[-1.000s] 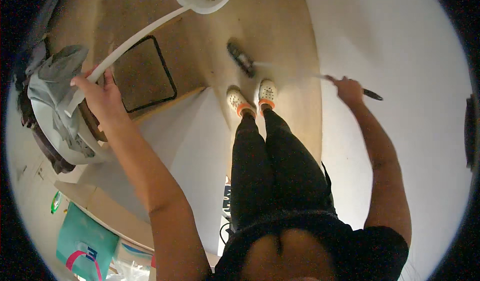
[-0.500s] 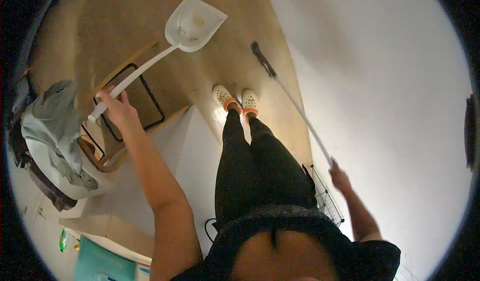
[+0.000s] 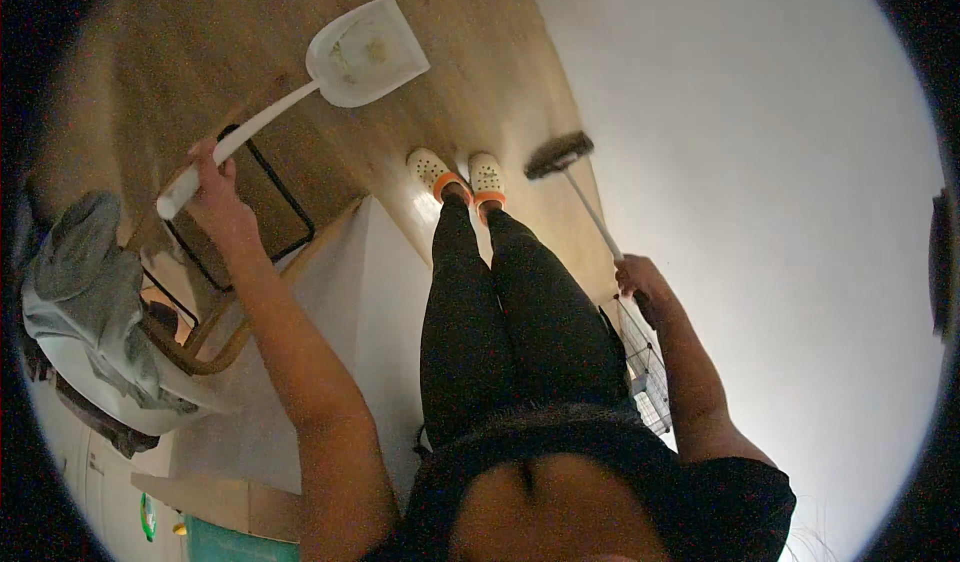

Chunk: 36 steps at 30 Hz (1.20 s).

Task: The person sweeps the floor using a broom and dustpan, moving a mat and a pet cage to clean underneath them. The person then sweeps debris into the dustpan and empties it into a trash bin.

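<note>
My left hand (image 3: 218, 184) is closed round the end of a long white handle. At its far end is a white dustpan (image 3: 368, 54), with some yellowish debris or stains in its pan. On the right, my right hand (image 3: 640, 278) grips the light handle of a broom (image 3: 590, 205). The dark bristle head (image 3: 558, 156) is slightly blurred and sits near the wall, to the right of my feet. Both tools are apart from each other.
I stand on the wood floor (image 3: 470, 82) in cream clogs (image 3: 487, 178). A white wall (image 3: 740, 162) rises on the right, with a wire rack (image 3: 648, 372) against it. At left stands a chair with a black metal frame (image 3: 285, 194) and grey clothing (image 3: 95, 292) nearby.
The broom head has turned crosswise and moved right and nearer to me, while my right hand has shifted up and left. The dustpan has swung slightly left with my left hand.
</note>
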Each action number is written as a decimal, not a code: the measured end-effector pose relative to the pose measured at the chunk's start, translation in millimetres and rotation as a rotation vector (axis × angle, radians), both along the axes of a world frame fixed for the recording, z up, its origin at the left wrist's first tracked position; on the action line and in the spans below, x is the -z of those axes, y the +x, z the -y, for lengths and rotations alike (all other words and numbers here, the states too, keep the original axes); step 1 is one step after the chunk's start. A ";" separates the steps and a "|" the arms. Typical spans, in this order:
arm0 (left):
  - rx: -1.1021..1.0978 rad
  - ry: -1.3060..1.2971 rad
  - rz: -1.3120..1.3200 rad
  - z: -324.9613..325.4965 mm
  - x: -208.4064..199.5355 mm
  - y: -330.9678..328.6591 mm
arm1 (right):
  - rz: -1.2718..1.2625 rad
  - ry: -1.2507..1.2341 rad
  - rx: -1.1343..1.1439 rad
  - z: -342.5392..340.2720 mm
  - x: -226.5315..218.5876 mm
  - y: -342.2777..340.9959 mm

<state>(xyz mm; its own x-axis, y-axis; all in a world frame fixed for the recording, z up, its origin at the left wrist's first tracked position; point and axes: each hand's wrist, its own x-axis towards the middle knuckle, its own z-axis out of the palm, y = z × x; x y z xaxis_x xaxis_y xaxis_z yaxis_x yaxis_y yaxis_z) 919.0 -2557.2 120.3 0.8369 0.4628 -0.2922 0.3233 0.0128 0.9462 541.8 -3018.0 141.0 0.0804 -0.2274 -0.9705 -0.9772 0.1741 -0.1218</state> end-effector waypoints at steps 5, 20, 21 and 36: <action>0.189 0.173 -0.046 4.4 20.7 27.3 | -0.026 -0.032 -0.266 -22.1 -25.3 120.2; 0.265 0.323 0.088 25.2 41.5 51.9 | 0.137 -0.155 -1.030 -135.9 -6.5 220.7; 0.258 0.328 0.067 27.5 40.1 52.2 | 0.192 -0.175 -1.036 -135.8 -5.3 217.2; 0.020 0.330 -0.044 0.1 4.4 68.8 | -0.141 -0.009 -0.367 -41.8 -37.3 107.3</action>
<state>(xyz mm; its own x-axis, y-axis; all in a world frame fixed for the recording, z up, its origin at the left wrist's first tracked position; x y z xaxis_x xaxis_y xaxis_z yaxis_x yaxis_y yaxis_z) 987.7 -2557.4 115.9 0.8367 0.5222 -0.1652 0.3607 -0.2984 0.8837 649.2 -2976.2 178.3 0.0243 -0.2173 -0.9758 -0.9815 -0.1904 0.0179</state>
